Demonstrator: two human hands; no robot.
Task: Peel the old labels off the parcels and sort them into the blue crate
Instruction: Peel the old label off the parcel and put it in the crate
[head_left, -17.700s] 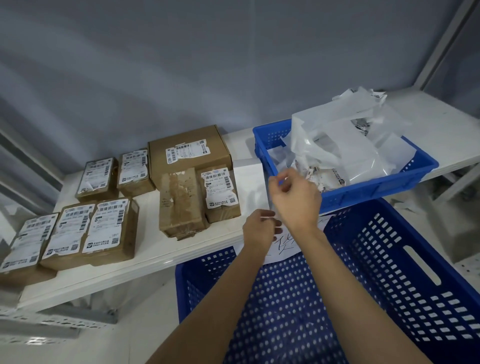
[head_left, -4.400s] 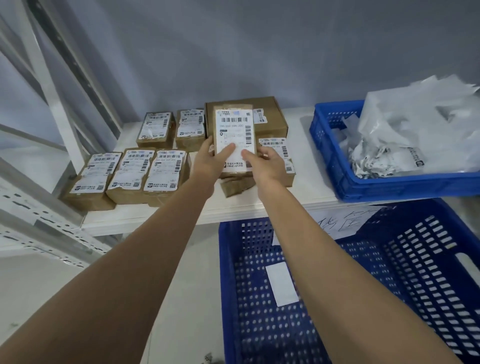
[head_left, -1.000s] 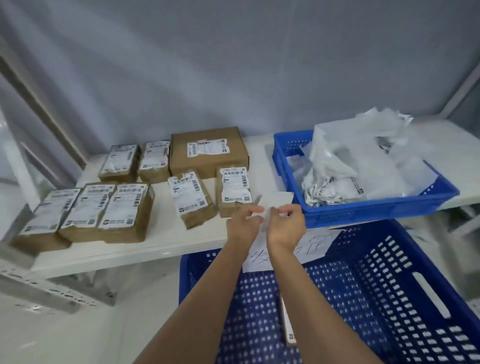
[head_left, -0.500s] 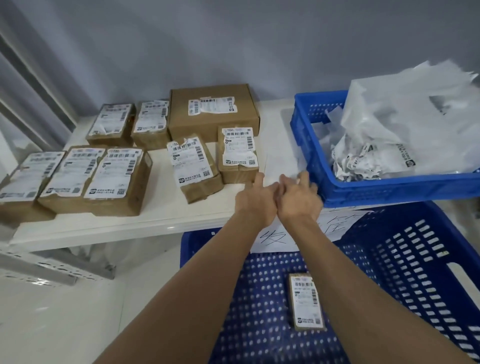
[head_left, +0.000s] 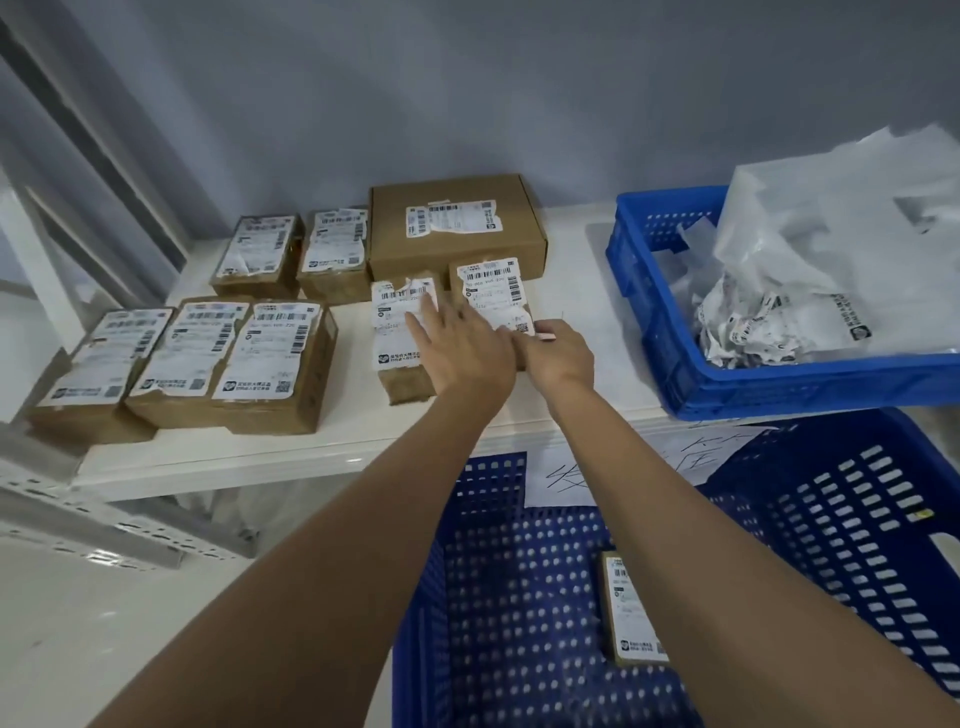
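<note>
parcels (head_left: 400, 338) waited on white shelf (head_left: 358, 431); one lay in big blue crate (head_left: 831, 519), absent a few seconds earlier. left hand (head_left: 462, 348), fingers spread flat, had reached onto next parcel's torn label (head_left: 397, 322). right hand (head_left: 558, 358) curled beside neighbouring parcel (head_left: 491, 296); grip unclear. next peel apparently starting.
</note>
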